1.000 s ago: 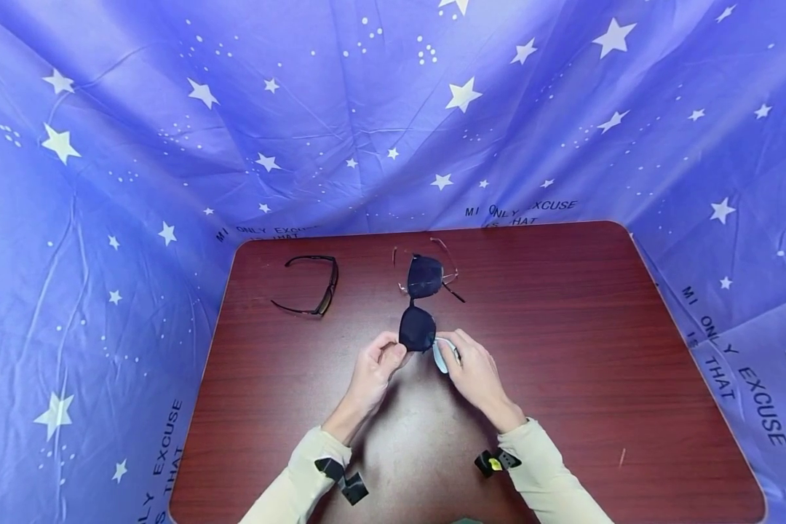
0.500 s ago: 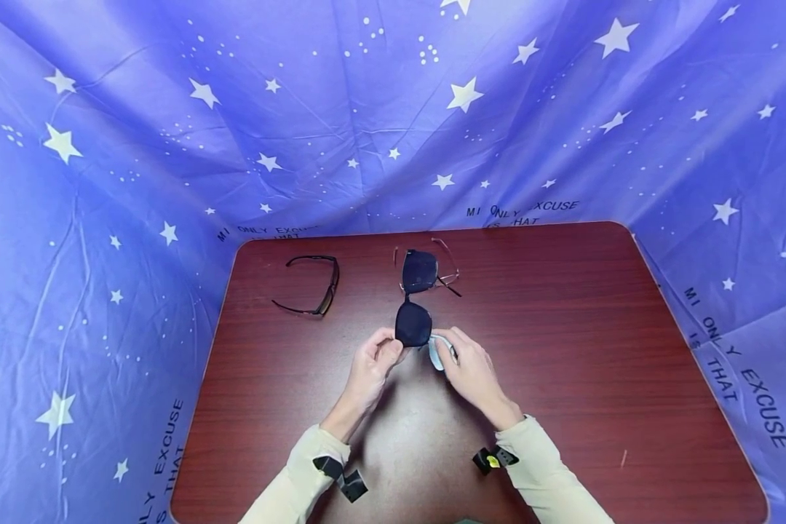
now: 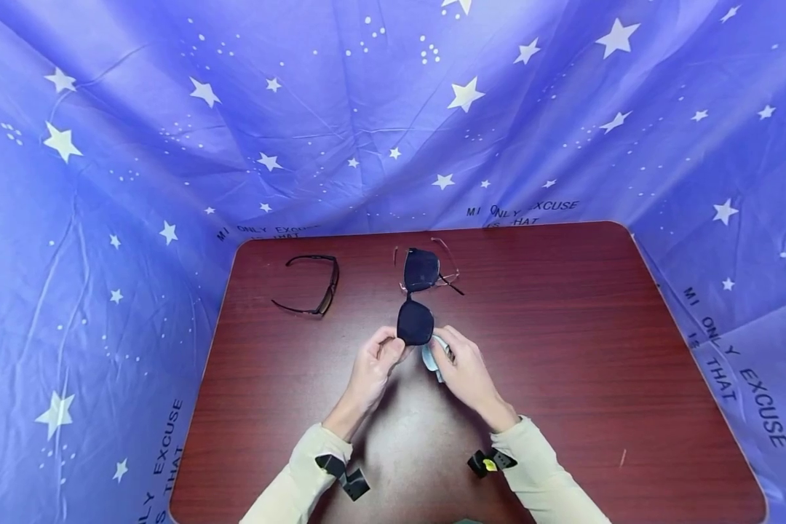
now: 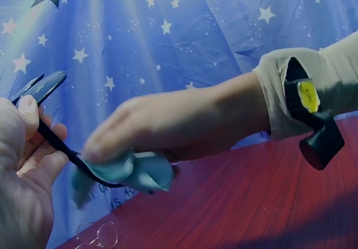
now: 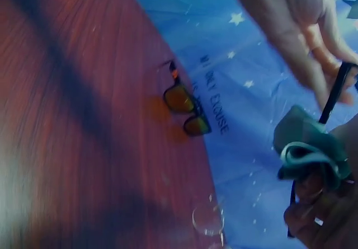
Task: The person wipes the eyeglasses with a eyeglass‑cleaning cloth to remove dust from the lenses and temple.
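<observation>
Black sunglasses (image 3: pixel 415 323) with dark lenses are held up over the table, one lens above the other in the head view. My left hand (image 3: pixel 375 356) pinches them at the nearer lens, thumb on the front edge. My right hand (image 3: pixel 466 370) grips a light teal cloth (image 3: pixel 432 356) just to the right of that lens. In the left wrist view, the cloth (image 4: pixel 148 172) is folded round the end of a black temple arm (image 4: pixel 54 138). The right wrist view shows the cloth (image 5: pixel 307 140) bunched in my right fingers, with the arm running into it.
Black-framed glasses (image 3: pixel 333 280) with amber lenses (image 5: pixel 180 99) lie unfolded at the back left of the reddish-brown table (image 3: pixel 576 327). Thin wire-framed glasses (image 3: pixel 454 260) rest behind the sunglasses, partly hidden by them. A starred blue curtain (image 3: pixel 367 109) surrounds the table's back and sides.
My right hand has shifted slightly left with the cloth, which now hangs lower and closer to the lens. The sunglasses have moved slightly up the head view; my left hand keeps its hold.
</observation>
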Demonstrator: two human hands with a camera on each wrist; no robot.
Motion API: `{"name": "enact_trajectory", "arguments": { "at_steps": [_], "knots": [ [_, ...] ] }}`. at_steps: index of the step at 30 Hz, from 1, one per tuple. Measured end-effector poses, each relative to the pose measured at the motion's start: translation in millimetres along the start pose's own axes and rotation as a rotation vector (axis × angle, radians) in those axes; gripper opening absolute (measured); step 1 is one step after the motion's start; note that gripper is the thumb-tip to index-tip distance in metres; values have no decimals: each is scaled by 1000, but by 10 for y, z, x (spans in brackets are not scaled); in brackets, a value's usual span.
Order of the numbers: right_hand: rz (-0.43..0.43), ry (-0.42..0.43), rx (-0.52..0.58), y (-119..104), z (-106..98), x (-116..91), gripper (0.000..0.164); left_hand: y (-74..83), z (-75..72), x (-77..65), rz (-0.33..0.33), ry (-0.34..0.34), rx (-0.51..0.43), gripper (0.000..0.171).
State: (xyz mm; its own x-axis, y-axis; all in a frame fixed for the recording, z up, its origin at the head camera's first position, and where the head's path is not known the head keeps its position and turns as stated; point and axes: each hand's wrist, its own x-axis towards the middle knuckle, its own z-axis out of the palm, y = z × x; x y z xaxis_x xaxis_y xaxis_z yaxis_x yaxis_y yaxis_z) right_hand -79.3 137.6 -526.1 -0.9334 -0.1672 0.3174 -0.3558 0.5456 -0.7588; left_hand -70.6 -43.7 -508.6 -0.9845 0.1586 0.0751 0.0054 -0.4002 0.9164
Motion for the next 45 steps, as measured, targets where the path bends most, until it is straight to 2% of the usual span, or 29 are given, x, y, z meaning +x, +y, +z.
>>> {"name": "enact_trajectory", "arguments": {
  "at_steps": [3, 5, 7, 13, 16, 18, 22, 27, 31, 35, 38, 41, 45],
  "knots": [
    [69, 16, -134, 44, -8, -16, 18, 15, -6, -3, -4, 9, 0, 22],
    [95, 12, -174, 65, -13, -19, 18, 19, -9, -5, -10, 10, -1, 21],
    [89, 2, -143, 64, -17, -18, 18, 19, -6, -7, -21, 15, -9, 17],
    [-46, -5, 73, -28, 1, -5, 18, -5, 5, -2, -10, 2, -24, 10],
    [-54, -6, 93, -41, -9, -10, 18, -2, -1, -2, -11, -6, -37, 12],
    [-30, -15, 62, -14, -24, -22, 18, 9, -8, -7, -22, -4, -48, 15],
    [40, -62, -69, 69, -82, -50, 19, 29, -33, -32, -54, 15, -57, 18],
    [78, -97, -195, 182, -188, -69, 21, 31, -74, -49, -84, 8, -54, 16],
    [56, -58, -185, 253, -291, -46, 20, 38, -99, -36, -89, 4, -68, 14],
    [-1, -29, -74, 273, -392, 35, 20, 45, -105, -23, -101, 18, -79, 13],
    [-27, 5, -17, 262, -445, 119, 20, 46, -93, -28, -143, 14, -71, 13],
    [-18, 65, 0, 254, -468, 215, 16, 47, -70, -47, -202, -2, -57, 12],
    [42, 130, 15, 260, -462, 349, 15, 39, -51, -83, -254, -85, 3, 16]
  ]
}}
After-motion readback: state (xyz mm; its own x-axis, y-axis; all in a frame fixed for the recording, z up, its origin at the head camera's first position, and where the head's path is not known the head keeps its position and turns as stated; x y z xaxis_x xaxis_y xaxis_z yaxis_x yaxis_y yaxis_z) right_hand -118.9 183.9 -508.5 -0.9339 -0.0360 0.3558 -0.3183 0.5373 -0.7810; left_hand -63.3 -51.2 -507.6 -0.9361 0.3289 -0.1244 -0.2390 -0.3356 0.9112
